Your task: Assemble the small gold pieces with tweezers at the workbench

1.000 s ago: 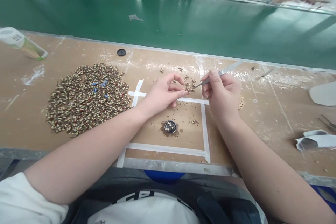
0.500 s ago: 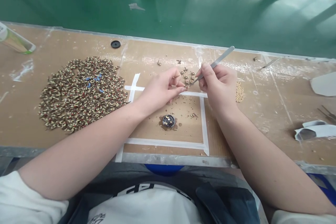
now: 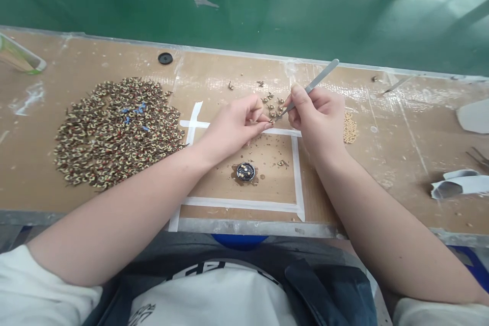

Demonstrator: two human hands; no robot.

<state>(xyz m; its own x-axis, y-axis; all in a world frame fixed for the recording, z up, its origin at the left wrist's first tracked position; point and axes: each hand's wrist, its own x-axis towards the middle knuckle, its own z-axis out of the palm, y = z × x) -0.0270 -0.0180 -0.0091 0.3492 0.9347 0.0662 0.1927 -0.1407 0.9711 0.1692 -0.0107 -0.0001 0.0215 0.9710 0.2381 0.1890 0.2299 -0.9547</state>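
My right hand (image 3: 319, 112) is closed around a pair of metal tweezers (image 3: 320, 77), its thumb pressing on the shaft. The tweezers' tips meet the fingertips of my left hand (image 3: 240, 121), which pinch a tiny brown-and-cream piece (image 3: 271, 121), too small to make out fully. Just beyond the fingertips lies a group of small similar pieces (image 3: 272, 107). Nearer me, a small round dark dish (image 3: 245, 172) holds several pale beads in dark liquid, with wet stains around it. One loose piece (image 3: 282, 163) lies to the dish's right.
At left spreads a large pile of small brown, cream and red pieces (image 3: 114, 137), with blue bits on top. Pale beads (image 3: 350, 128) lie beside my right wrist. White tape (image 3: 240, 205) frames the work area. A black round lid (image 3: 165, 58) and torn white cups (image 3: 460, 184) are on the table.
The view has tilted slightly, so the table sits a little higher in the picture. Both hands stay together at the small piece; the tweezers' tips have barely shifted.
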